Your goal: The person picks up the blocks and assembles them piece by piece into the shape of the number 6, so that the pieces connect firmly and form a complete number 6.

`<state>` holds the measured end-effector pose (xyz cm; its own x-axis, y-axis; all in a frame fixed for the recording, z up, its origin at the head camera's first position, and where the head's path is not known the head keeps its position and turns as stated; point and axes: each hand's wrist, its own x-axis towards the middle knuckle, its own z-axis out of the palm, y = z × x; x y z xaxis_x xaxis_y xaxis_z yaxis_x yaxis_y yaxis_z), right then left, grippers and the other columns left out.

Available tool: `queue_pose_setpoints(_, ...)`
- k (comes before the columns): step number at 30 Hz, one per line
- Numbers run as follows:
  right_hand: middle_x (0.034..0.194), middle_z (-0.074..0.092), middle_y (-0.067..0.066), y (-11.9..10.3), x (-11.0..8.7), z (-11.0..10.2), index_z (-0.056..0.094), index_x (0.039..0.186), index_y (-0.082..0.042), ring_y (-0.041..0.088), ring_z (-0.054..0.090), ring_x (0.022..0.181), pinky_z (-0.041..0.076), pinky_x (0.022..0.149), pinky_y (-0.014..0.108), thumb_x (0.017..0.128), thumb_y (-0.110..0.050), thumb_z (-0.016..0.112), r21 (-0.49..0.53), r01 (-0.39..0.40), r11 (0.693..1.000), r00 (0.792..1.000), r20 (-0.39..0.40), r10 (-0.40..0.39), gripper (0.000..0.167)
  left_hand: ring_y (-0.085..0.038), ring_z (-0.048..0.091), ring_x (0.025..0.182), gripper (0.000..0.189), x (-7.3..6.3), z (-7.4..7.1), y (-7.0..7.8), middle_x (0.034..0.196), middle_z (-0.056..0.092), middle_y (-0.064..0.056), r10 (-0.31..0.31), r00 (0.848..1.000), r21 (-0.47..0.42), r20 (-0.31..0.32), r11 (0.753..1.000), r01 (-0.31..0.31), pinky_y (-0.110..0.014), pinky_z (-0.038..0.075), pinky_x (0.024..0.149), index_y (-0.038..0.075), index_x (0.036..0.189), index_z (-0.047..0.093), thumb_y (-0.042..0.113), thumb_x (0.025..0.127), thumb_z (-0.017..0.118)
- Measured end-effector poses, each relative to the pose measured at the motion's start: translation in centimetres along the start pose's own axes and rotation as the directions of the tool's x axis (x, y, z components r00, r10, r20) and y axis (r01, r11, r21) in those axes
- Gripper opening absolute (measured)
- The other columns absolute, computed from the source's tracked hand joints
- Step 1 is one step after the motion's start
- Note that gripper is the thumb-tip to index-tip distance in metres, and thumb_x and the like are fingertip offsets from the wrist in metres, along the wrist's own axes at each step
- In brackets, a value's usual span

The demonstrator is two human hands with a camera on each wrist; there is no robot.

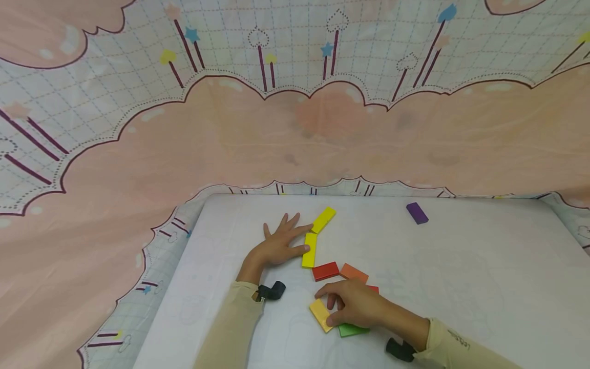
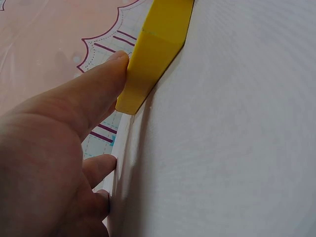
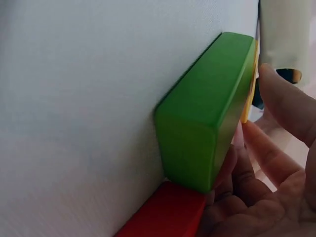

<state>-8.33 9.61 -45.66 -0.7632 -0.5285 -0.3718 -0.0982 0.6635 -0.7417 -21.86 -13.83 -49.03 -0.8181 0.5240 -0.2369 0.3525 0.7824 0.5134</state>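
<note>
Two bright yellow blocks lie end to end at an angle, an upper one and a lower one. My left hand rests beside them with fingers spread. Its index fingertip reaches the upper block, and its thumb touches the lower one. My right hand pinches an orange-yellow block between thumb and index finger, the block lying flat on the table. Under and beside that hand are a green block and a red block, both partly hidden in the head view.
Another red block and an orange block lie between the yellow blocks and my right hand. Farther back, a purple block lies alone on the white table. Patterned cloth hangs beyond the table's back edge.
</note>
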Motion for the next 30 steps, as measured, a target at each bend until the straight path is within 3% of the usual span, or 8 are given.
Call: queue_pose_setpoints(30, 0.087, 0.063, -0.009, -0.29, 0.17, -0.65, 0.073, 0.126, -0.026, 0.011, 0.056, 0.071, 0.046, 0.060, 0.020, 0.083, -0.016, 0.085, 0.020, -0.021, 1.000, 0.998, 0.056, 0.020, 0.045, -0.033, -0.008, 0.160, 0.063, 0.16, -0.46, 0.11, 0.174, 0.008, -0.001, 0.004, 1.000, 0.004, 0.005, 1.000, -0.004, -0.078, -0.016, 0.113, 0.042, 0.156, 0.038, 0.054, 0.098, 0.059)
